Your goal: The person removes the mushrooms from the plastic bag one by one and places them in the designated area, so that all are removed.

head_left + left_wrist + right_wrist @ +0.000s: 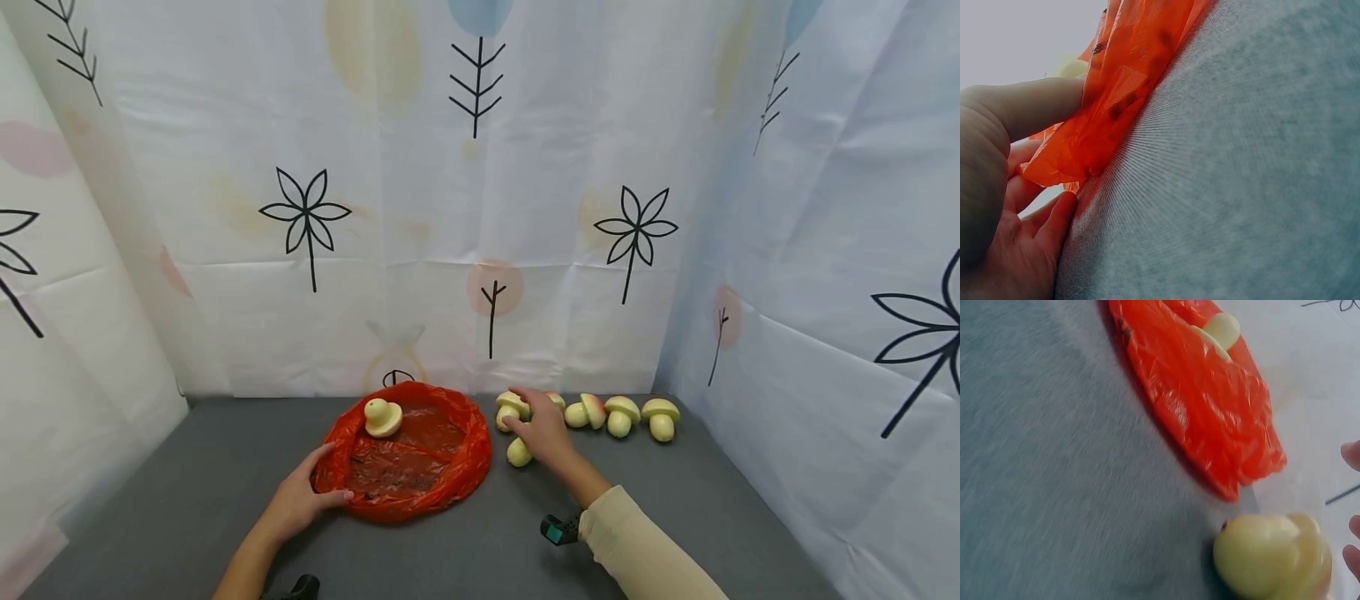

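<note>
A red plastic bag (480,454) lies with its rolled rim spread wide. Inside it sits a pale yellow toy mushroom (383,419), stem up. My left hand (296,500) rests against the bag's left side, thumb and fingers spread along the rim; in the left wrist view the thumb (1041,106) touches the red film. To the right of the bag, my right hand (543,429) reaches over a toy mushroom (507,417), thumb and fingers spread around its cap. Another mushroom (518,453) lies in front, partly covered by this hand.
More toy mushrooms line the back right of the grey table (420,558): one mushroom (557,400) partly behind the right hand, then a tilted mushroom (585,412), an upright mushroom (620,417) and the rightmost mushroom (662,420). Patterned white curtains (420,200) enclose the table's back and sides.
</note>
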Available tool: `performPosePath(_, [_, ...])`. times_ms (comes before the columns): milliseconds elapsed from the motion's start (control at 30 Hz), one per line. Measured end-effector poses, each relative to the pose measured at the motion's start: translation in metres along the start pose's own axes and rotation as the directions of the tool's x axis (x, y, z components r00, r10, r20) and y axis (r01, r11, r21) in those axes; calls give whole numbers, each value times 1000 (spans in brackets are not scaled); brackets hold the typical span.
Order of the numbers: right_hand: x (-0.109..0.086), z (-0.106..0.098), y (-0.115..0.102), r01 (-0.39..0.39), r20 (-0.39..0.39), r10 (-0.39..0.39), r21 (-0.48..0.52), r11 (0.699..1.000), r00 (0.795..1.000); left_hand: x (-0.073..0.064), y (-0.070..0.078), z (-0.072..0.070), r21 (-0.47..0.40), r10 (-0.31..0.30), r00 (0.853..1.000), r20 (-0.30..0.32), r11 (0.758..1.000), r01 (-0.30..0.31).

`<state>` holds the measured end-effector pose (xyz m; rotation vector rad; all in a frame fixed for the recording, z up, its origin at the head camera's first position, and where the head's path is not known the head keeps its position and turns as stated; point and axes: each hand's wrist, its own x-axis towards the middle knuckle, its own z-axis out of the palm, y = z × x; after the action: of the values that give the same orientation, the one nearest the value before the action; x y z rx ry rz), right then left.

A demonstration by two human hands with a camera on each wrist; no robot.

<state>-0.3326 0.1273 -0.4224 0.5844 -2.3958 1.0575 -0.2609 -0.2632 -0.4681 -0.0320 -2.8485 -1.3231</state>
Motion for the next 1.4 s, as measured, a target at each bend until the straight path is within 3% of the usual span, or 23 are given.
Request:
performPosePath(500, [29, 51, -34, 34, 34, -34, 14, 999, 999, 0, -2, 1, -33, -15, 1000, 5, 999, 15])
performPosePath(800, [39, 90, -56, -59, 108, 58, 13, 998, 992, 1, 0, 0, -31, 2, 1000, 1, 1000, -2])
performPosePath(1000, [41, 113, -70, -43, 162, 42, 1, 999, 986, 1, -1, 0, -18, -6, 1000, -1, 1000, 6])
performPosePath(1200, [42, 130, -80, -44, 265, 44, -8, 999, 963, 1, -1, 1, -14, -3, 1000, -11, 1000, 3])
performPosePath(1400, [48, 139, -90, -19, 380, 34, -44, 999, 924, 0, -1, -1, -11, 11, 1000, -14, 1000, -12])
